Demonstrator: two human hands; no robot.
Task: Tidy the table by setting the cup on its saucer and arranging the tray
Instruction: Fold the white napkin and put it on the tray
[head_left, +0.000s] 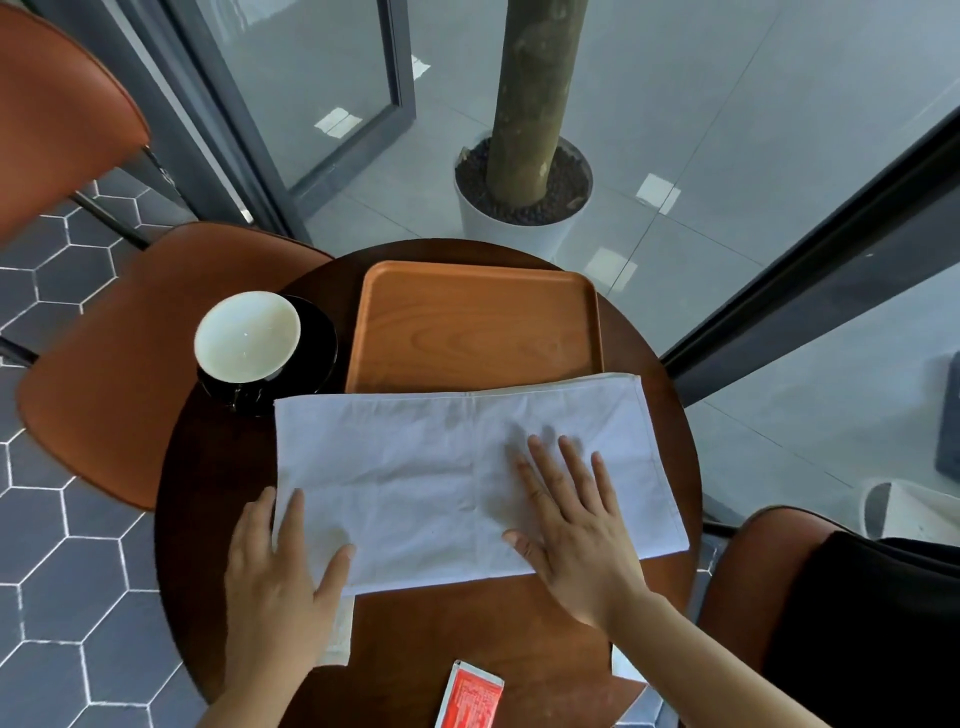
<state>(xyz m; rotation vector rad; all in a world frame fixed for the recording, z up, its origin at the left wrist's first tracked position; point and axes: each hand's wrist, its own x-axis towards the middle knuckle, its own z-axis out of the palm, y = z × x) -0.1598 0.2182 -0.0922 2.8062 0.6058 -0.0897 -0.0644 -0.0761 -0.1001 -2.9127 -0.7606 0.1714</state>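
Both hands, left and right, press flat and open on a white cloth. It overlaps the tray's near edge. The cup sits on its saucer.

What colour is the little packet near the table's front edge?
Red with a white border, the packet shows in the head view, the only one.

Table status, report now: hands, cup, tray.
Both hands flat on white cloth: left hand at its near-left corner, right hand pressing its right half. Cup on black saucer. Cloth overlaps empty tray near edge.
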